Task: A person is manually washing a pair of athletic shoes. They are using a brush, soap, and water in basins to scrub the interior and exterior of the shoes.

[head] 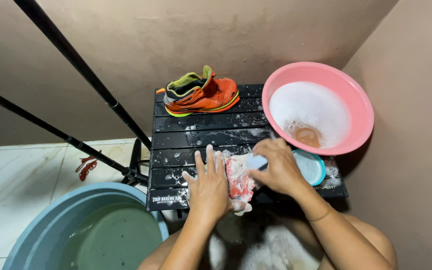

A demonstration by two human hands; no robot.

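My left hand (207,186) lies flat, fingers apart, pressing a soapy orange-and-white shoe (239,181) onto the front edge of a black slatted table (211,131). My right hand (274,169) is closed around a small light-coloured brush or sponge (256,161) held against the top of that shoe. A second orange shoe (201,93) with a green lining and yellow sole stands at the table's far edge, away from both hands.
A pink basin (358,107) of foamy water sits at the table's right, a small blue dish (312,166) below it. A large blue-grey tub (51,227) of water stands lower left. Black tripod legs (76,60) cross the left. Walls close in behind and right.
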